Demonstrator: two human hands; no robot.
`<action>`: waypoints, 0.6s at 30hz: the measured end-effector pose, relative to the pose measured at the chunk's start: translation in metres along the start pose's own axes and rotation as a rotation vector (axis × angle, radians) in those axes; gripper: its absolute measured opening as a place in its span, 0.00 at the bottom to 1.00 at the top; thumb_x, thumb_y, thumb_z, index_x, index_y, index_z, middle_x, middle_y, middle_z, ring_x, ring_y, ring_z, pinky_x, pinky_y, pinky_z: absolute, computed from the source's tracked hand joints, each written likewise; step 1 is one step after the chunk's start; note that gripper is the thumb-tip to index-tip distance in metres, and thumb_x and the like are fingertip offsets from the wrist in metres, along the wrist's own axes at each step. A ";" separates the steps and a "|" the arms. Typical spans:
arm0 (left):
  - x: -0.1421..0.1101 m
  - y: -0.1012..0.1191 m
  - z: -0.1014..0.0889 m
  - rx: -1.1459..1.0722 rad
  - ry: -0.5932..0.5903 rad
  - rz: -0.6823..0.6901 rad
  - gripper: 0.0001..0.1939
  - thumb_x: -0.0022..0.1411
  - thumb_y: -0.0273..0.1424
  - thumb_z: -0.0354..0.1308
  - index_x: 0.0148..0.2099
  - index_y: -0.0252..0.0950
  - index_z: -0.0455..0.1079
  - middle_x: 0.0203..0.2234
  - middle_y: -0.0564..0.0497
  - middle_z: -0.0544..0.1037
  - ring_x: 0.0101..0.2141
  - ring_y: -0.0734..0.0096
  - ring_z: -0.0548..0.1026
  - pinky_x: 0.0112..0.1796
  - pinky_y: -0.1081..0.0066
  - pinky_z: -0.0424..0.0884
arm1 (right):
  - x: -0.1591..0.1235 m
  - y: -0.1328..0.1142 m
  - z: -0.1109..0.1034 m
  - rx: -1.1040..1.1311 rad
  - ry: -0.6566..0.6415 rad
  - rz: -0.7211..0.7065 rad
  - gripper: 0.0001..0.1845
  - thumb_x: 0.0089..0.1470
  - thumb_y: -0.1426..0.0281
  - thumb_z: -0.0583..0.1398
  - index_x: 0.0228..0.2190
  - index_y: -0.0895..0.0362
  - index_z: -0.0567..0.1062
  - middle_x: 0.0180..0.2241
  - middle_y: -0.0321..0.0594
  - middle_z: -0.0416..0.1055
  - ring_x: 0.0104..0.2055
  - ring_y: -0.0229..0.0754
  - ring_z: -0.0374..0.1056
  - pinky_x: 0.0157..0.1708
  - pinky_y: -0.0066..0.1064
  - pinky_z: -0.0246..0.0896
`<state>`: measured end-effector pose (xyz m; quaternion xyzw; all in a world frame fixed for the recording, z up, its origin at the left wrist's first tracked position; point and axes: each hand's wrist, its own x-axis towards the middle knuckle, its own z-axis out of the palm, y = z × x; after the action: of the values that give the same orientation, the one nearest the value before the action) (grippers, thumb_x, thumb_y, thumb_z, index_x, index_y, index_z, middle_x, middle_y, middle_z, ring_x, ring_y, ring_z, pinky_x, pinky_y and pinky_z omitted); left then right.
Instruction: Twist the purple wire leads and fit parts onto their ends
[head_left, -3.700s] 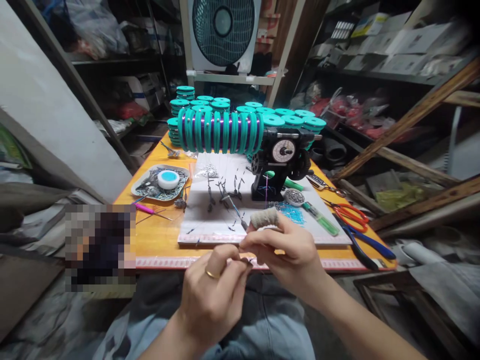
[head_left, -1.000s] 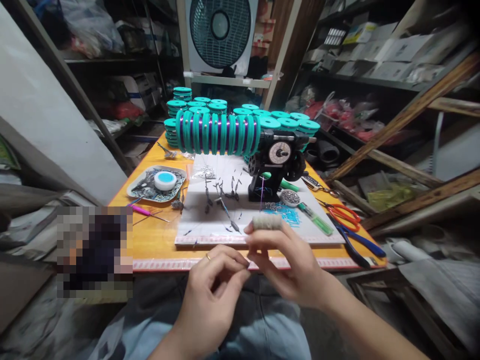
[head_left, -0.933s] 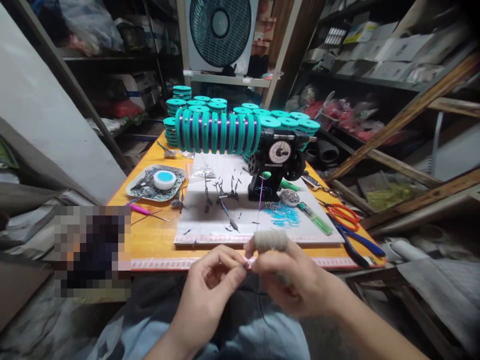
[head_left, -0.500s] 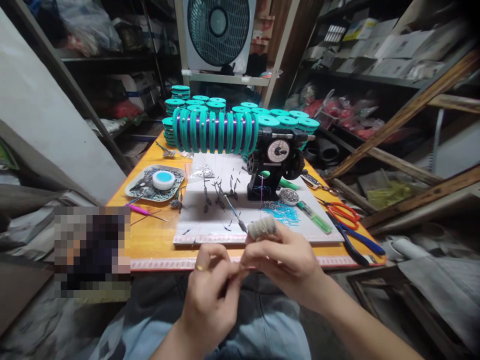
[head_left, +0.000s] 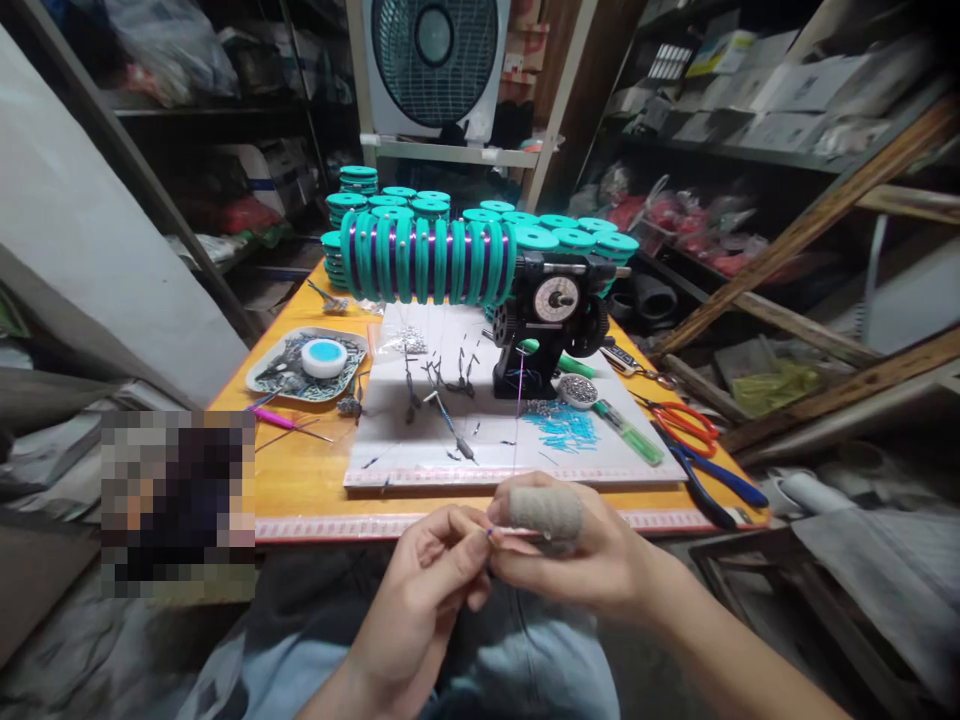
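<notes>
My left hand [head_left: 439, 570] and my right hand [head_left: 577, 550] meet in front of the table edge, fingertips nearly touching. Both pinch a thin purple line [head_left: 520, 400], which runs up from them toward a black hand-cranked winder [head_left: 536, 320]. A dark spot of line shows between the fingertips, along with a thin pale strand; the exact crossing is too small to make out. A grey-beige wrap [head_left: 546, 515] covers one finger of my right hand. On the white board [head_left: 405, 465] beyond lies a grey-bodied piece with blue cord [head_left: 463, 445].
Teal spools [head_left: 427, 262] line the winder's shaft, with more stacked behind. Around the board are blue tubes [head_left: 566, 428], a dish of metal bits [head_left: 578, 390], orange scissors [head_left: 686, 425], blue-handled pliers [head_left: 720, 485], a tray [head_left: 281, 370] and a pink-handled tool [head_left: 277, 418]. A fan [head_left: 435, 60] stands behind.
My right hand has drawn down and turned, its wrapped finger moving away from the grey-bodied piece. That piece now lies a little further left. The left hand's fingers have straightened somewhat.
</notes>
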<state>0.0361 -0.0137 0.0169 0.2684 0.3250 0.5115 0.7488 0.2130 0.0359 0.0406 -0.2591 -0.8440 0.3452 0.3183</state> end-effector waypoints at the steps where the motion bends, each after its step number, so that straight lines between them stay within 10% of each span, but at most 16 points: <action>1: 0.000 -0.001 0.000 -0.036 -0.006 -0.025 0.13 0.59 0.35 0.66 0.29 0.33 0.69 0.26 0.54 0.67 0.24 0.80 0.60 0.25 0.80 0.60 | 0.000 0.000 0.000 0.008 0.005 0.027 0.05 0.58 0.71 0.64 0.38 0.56 0.77 0.32 0.37 0.74 0.31 0.37 0.71 0.33 0.26 0.69; 5: 0.001 0.000 -0.003 0.163 -0.037 0.131 0.14 0.63 0.34 0.62 0.27 0.34 0.68 0.29 0.53 0.67 0.26 0.79 0.64 0.26 0.79 0.63 | 0.004 -0.005 -0.002 -0.077 0.070 -0.155 0.00 0.56 0.71 0.66 0.32 0.54 0.80 0.31 0.36 0.74 0.33 0.38 0.71 0.35 0.29 0.68; 12: -0.002 0.004 -0.015 1.272 0.075 1.166 0.10 0.62 0.15 0.56 0.40 0.34 0.72 0.34 0.49 0.68 0.30 0.76 0.74 0.32 0.76 0.72 | 0.018 -0.015 0.004 -0.123 0.289 -0.159 0.06 0.60 0.77 0.62 0.33 0.57 0.80 0.33 0.39 0.68 0.31 0.35 0.68 0.29 0.26 0.65; 18: 0.005 0.014 -0.019 1.657 -0.114 1.426 0.09 0.62 0.16 0.55 0.44 0.26 0.71 0.35 0.41 0.80 0.31 0.65 0.79 0.33 0.68 0.76 | 0.031 -0.011 0.012 -0.181 0.327 -0.096 0.06 0.59 0.77 0.62 0.32 0.58 0.80 0.31 0.39 0.70 0.32 0.36 0.67 0.30 0.26 0.64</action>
<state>0.0143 -0.0029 0.0136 0.8386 0.3032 0.4369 -0.1184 0.1810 0.0445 0.0531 -0.2985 -0.8201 0.2056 0.4428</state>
